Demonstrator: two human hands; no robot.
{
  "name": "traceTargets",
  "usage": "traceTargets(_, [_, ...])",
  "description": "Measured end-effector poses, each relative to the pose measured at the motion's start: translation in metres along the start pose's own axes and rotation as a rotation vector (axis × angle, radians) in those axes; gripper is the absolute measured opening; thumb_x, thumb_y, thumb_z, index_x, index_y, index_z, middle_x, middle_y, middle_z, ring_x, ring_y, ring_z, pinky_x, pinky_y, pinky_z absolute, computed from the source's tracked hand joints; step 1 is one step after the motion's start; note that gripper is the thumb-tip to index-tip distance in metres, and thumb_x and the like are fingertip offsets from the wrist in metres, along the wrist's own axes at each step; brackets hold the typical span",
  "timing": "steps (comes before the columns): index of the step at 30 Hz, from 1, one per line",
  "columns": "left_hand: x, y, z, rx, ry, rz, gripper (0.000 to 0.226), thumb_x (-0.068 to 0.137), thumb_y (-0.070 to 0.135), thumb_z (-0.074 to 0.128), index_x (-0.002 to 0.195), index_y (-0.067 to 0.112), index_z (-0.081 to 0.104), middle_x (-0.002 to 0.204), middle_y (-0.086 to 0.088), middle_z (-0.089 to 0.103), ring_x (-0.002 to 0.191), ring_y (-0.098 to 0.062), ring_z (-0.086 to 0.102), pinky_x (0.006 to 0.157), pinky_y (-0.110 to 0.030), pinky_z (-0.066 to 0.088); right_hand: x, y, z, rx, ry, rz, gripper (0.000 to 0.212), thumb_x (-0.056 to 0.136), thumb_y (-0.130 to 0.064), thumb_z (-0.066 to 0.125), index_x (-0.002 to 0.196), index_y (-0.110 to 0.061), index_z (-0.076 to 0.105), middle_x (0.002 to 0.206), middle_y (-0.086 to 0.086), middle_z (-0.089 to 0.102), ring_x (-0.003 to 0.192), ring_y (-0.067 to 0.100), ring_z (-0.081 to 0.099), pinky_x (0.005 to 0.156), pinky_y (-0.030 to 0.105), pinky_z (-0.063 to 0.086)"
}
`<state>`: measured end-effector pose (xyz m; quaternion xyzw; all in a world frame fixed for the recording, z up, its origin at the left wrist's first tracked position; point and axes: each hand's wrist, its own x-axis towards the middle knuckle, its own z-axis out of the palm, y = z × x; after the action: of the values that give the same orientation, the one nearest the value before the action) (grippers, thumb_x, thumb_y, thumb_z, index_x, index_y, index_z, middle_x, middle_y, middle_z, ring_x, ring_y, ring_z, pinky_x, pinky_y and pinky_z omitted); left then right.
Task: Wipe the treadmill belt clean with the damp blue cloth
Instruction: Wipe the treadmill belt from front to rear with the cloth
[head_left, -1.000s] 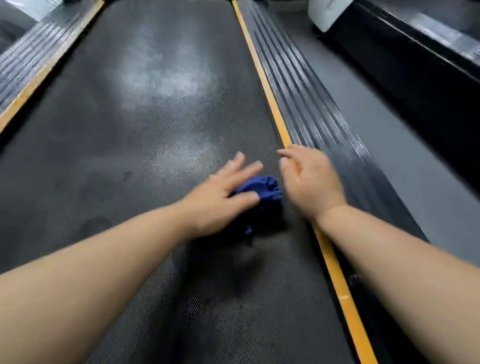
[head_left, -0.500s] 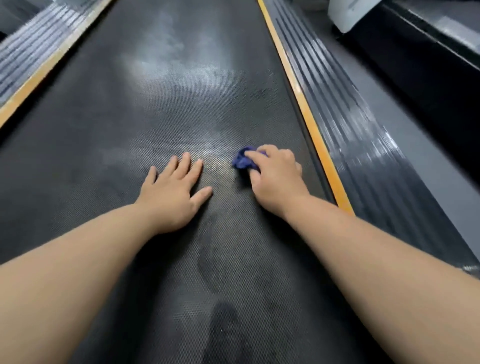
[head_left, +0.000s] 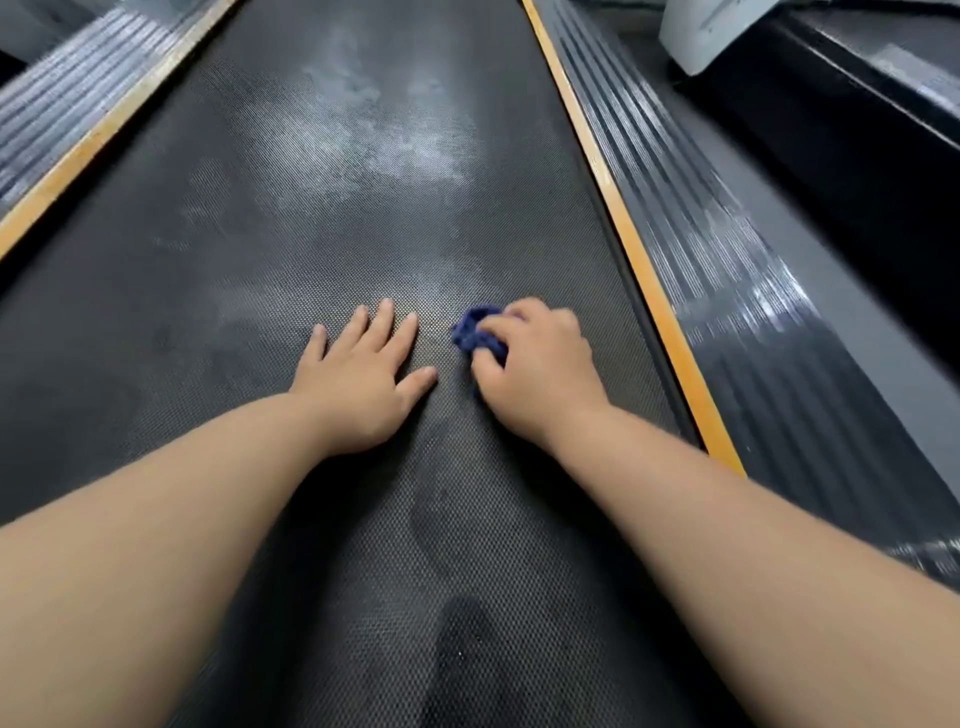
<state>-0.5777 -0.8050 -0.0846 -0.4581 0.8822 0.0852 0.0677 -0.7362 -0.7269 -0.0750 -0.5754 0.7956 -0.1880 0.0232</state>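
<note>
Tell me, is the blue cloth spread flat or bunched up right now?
Bunched up. The blue cloth shows only as a small crumpled wad poking from under the right hand, which presses it onto the belt.

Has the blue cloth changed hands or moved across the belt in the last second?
Yes. The blue cloth passed from left hand to right hand, staying near the yellow stripe.

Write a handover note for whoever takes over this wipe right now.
Left hand: empty, flat on the belt, fingers spread.
Right hand: closed on the bunched blue cloth, pressing it to the belt near the right yellow strip.
Done: cannot tell for sure; the near belt looks darker, with dull smudges.
Left: pale hazy patches further up the belt, probably residue; wipe those, then the left side.
</note>
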Motion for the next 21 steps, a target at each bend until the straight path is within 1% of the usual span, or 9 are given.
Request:
traceTargets(3, [0.001, -0.003, 0.000, -0.028, -0.004, 0.007, 0.062, 0.098, 0.052, 0.021, 0.152, 0.031, -0.002, 0.159, 0.004, -0.012, 0.146, -0.018, -0.009, 0.115, -0.049, -0.005, -0.045, -0.001, -0.006, 0.113, -0.010, -0.233, 0.034, 0.084, -0.034, 0.046, 0.109, -0.025, 0.068, 0.117, 0.000, 0.058, 0.102, 0.030, 0.048, 0.089, 0.042, 0.045])
traceTargets(6, [0.005, -0.007, -0.002, -0.074, -0.028, 0.006, 0.059, 0.100, 0.045, 0.026, 0.151, 0.032, 0.000, 0.159, 0.005, -0.012, 0.146, -0.017, -0.010, 0.115, -0.048, -0.006, -0.019, 0.016, -0.002, 0.103, -0.068, -0.342, 0.038, 0.078, -0.029, 0.043, 0.103, -0.025, 0.072, 0.110, 0.002, 0.063, 0.097, 0.033, 0.054, 0.087, 0.044, 0.047])
traceTargets(8, [0.005, -0.008, -0.006, -0.117, -0.041, 0.011, 0.059, 0.100, 0.041, 0.030, 0.152, 0.032, 0.003, 0.159, 0.004, -0.010, 0.146, -0.017, -0.009, 0.115, -0.047, -0.006, 0.020, 0.025, 0.003, 0.086, 0.004, -0.265, 0.038, 0.079, -0.032, 0.041, 0.099, -0.027, 0.073, 0.111, 0.003, 0.062, 0.099, 0.035, 0.054, 0.088, 0.042, 0.048])
traceTargets(10, [0.005, -0.006, -0.008, -0.155, -0.046, 0.021, 0.058, 0.100, 0.037, 0.033, 0.152, 0.031, 0.005, 0.160, 0.004, -0.008, 0.146, -0.017, -0.008, 0.115, -0.047, -0.006, 0.047, 0.025, 0.003, 0.067, 0.008, -0.025, 0.030, 0.085, -0.029, 0.051, 0.108, -0.027, 0.070, 0.123, 0.003, 0.054, 0.110, 0.033, 0.046, 0.095, 0.036, 0.043])
traceTargets(12, [0.005, -0.005, -0.009, -0.150, -0.045, 0.025, 0.058, 0.100, 0.035, 0.033, 0.152, 0.031, 0.007, 0.160, 0.003, -0.008, 0.146, -0.018, -0.008, 0.115, -0.048, -0.006, 0.040, 0.008, 0.005, 0.029, -0.029, 0.077, 0.030, 0.085, -0.025, 0.060, 0.115, -0.026, 0.065, 0.128, 0.003, 0.047, 0.113, 0.031, 0.041, 0.096, 0.033, 0.040])
traceTargets(14, [0.006, -0.006, -0.010, -0.162, -0.050, 0.014, 0.058, 0.100, 0.035, 0.034, 0.152, 0.030, 0.008, 0.160, 0.004, -0.006, 0.147, -0.018, -0.008, 0.115, -0.049, -0.006, 0.008, -0.014, 0.008, 0.026, -0.037, -0.063, 0.032, 0.083, -0.022, 0.061, 0.115, -0.024, 0.065, 0.126, 0.004, 0.049, 0.109, 0.033, 0.043, 0.095, 0.037, 0.041])
traceTargets(17, [0.006, -0.006, -0.008, -0.195, -0.035, 0.025, 0.057, 0.100, 0.037, 0.034, 0.152, 0.029, 0.011, 0.160, 0.004, -0.004, 0.147, -0.018, -0.007, 0.114, -0.049, -0.007, -0.037, -0.018, 0.015, 0.156, -0.047, -0.279, 0.034, 0.074, -0.018, 0.058, 0.105, -0.020, 0.072, 0.112, 0.007, 0.061, 0.094, 0.035, 0.050, 0.087, 0.043, 0.046])
traceTargets(19, [0.006, -0.008, -0.009, -0.181, -0.032, 0.034, 0.057, 0.100, 0.034, 0.034, 0.152, 0.028, 0.010, 0.160, 0.002, -0.005, 0.147, -0.019, -0.007, 0.113, -0.052, -0.008, -0.020, -0.009, 0.012, 0.168, 0.005, -0.344, 0.033, 0.074, -0.022, 0.052, 0.097, -0.019, 0.075, 0.103, 0.008, 0.066, 0.087, 0.036, 0.055, 0.083, 0.041, 0.047])
traceTargets(21, [0.006, -0.009, -0.011, -0.170, -0.046, 0.051, 0.059, 0.100, 0.030, 0.036, 0.152, 0.027, 0.010, 0.160, 0.001, -0.005, 0.147, -0.020, -0.007, 0.112, -0.054, -0.008, 0.012, -0.007, 0.015, 0.097, 0.042, -0.271, 0.031, 0.081, -0.030, 0.049, 0.098, -0.023, 0.074, 0.110, 0.005, 0.063, 0.095, 0.035, 0.054, 0.087, 0.037, 0.044])
